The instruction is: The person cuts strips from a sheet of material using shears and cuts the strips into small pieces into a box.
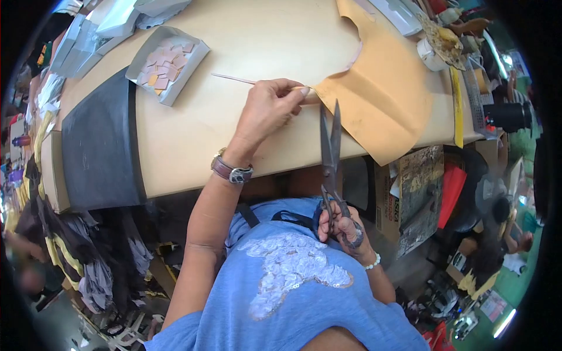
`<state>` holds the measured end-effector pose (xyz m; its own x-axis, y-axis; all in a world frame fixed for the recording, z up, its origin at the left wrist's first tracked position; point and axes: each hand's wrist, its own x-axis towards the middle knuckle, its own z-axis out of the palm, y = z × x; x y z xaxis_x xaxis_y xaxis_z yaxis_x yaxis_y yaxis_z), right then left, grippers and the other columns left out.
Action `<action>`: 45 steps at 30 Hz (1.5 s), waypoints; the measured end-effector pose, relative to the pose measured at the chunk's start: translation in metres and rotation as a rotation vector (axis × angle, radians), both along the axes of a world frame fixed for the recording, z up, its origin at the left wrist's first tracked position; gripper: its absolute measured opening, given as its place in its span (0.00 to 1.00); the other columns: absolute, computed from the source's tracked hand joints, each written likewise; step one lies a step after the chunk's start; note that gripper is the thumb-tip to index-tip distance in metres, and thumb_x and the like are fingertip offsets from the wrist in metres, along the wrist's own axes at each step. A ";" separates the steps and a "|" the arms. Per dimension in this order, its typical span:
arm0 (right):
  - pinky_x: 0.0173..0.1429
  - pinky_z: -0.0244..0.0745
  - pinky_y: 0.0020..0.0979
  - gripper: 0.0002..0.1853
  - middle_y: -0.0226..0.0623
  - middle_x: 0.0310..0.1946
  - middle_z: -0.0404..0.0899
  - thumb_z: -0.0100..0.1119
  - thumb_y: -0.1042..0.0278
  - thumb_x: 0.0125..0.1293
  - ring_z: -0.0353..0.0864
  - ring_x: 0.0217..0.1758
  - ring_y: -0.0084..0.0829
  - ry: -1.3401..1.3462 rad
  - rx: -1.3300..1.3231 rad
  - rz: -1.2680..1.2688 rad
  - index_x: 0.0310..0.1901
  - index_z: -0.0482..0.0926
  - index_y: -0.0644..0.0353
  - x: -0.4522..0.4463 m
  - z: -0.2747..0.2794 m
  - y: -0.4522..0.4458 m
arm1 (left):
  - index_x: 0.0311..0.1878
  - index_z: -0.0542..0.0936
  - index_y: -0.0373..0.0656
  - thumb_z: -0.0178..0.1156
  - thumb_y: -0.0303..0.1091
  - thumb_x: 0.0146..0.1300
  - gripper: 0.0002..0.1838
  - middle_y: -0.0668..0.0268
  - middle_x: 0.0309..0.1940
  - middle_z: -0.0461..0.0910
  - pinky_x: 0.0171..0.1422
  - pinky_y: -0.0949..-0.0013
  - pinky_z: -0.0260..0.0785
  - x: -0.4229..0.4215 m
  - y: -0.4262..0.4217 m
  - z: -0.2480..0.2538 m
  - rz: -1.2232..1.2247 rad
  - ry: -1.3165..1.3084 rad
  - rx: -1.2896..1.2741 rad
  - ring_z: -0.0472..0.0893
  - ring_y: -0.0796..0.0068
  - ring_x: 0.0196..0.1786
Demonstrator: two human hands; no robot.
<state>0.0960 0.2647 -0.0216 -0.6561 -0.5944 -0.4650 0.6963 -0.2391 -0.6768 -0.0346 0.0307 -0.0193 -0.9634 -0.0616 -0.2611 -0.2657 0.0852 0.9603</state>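
My left hand [266, 114] is closed in a pinch over the table. Between its thumb and fingers is a narrow strip [231, 78], whose thin end sticks out to the left. On its other side the pinch meets the corner of a tan leather-like sheet [383, 93]; whether strip and sheet are joined there I cannot make out. Large dark scissors [331, 153] are gripped by the handles in my right hand [346, 227], in front of my body. Their blades point up and stand slightly apart, with the tips close to the sheet's lower left edge.
A white box [199, 55] of small pinkish and tan pieces stands left of my hands. A black mat [102, 143] covers the table's left end. At right are a white cup [430, 55], a yellow ruler-like strip [456, 111] and a cardboard box [410, 193] below table height.
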 end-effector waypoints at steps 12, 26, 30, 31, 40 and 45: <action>0.40 0.72 0.26 0.27 0.34 0.29 0.70 0.50 0.41 0.61 0.75 0.34 0.25 -0.014 -0.128 -0.041 0.37 0.67 0.62 0.001 -0.009 -0.077 | 0.41 0.77 0.33 0.57 0.30 0.57 0.11 0.62 0.30 0.80 0.30 0.81 0.70 -0.011 -0.014 0.003 -0.104 -0.008 -0.007 0.81 0.78 0.33; 0.32 0.65 0.21 0.23 0.29 0.22 0.69 0.51 0.43 0.62 0.71 0.27 0.19 0.102 0.055 -0.233 0.30 0.68 0.59 -0.004 -0.006 -0.109 | 0.44 0.75 0.34 0.55 0.30 0.59 0.12 0.62 0.32 0.80 0.34 0.81 0.72 -0.008 -0.009 0.002 -0.081 -0.050 0.128 0.81 0.80 0.34; 0.31 0.65 0.21 0.23 0.28 0.22 0.69 0.50 0.42 0.62 0.72 0.27 0.19 0.072 0.070 -0.244 0.30 0.67 0.58 -0.005 0.000 -0.109 | 0.44 0.75 0.34 0.55 0.30 0.59 0.12 0.62 0.33 0.80 0.35 0.81 0.71 -0.006 -0.010 0.005 -0.095 -0.055 0.123 0.80 0.80 0.33; 0.31 0.66 0.21 0.23 0.28 0.21 0.68 0.50 0.42 0.62 0.72 0.27 0.19 0.062 0.072 -0.242 0.30 0.67 0.58 -0.006 0.001 -0.109 | 0.44 0.75 0.34 0.55 0.30 0.59 0.12 0.62 0.33 0.80 0.35 0.81 0.71 -0.005 -0.010 0.003 -0.098 -0.050 0.131 0.80 0.81 0.33; 0.27 0.65 0.19 0.20 0.27 0.18 0.68 0.53 0.46 0.62 0.70 0.22 0.17 0.082 0.054 -0.316 0.28 0.67 0.57 -0.003 -0.005 -0.112 | 0.44 0.74 0.33 0.55 0.29 0.59 0.12 0.60 0.32 0.79 0.34 0.81 0.73 -0.006 -0.008 -0.003 -0.064 -0.032 0.159 0.81 0.78 0.34; 0.23 0.62 0.18 0.18 0.26 0.14 0.68 0.55 0.51 0.62 0.68 0.19 0.15 0.069 0.113 -0.289 0.25 0.69 0.57 -0.006 -0.002 -0.111 | 0.44 0.74 0.32 0.55 0.29 0.60 0.12 0.60 0.32 0.79 0.34 0.80 0.73 -0.006 -0.008 -0.004 -0.050 -0.026 0.152 0.81 0.77 0.34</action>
